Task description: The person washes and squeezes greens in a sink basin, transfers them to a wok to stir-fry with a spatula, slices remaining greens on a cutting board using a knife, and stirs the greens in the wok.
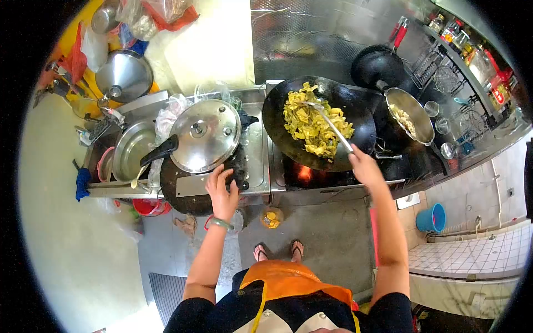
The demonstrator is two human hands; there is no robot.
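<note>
My right hand (366, 167) is closed around the handle of a long metal spatula (336, 131), whose head lies among chopped yellow-green vegetables (313, 125). The vegetables fill the left half of a large black wok (358, 105), and an orange flame glows under its front edge. My left hand (223, 195) has its fingers apart and hovers over or rests lightly by a cleaver (194, 185) on a dark round board (172, 201); contact cannot be made out. Just behind that hand sits a pressure cooker lid (206, 136) with a black handle.
Right of the wok stands a pot (423, 125) holding pale pieces, with a black pan (375, 66) behind. A metal basin (133, 150) is at the left. Bottles line a shelf (472, 77) at the right. A blue bucket (431, 218) and a yellow-filled container (271, 217) are on the floor.
</note>
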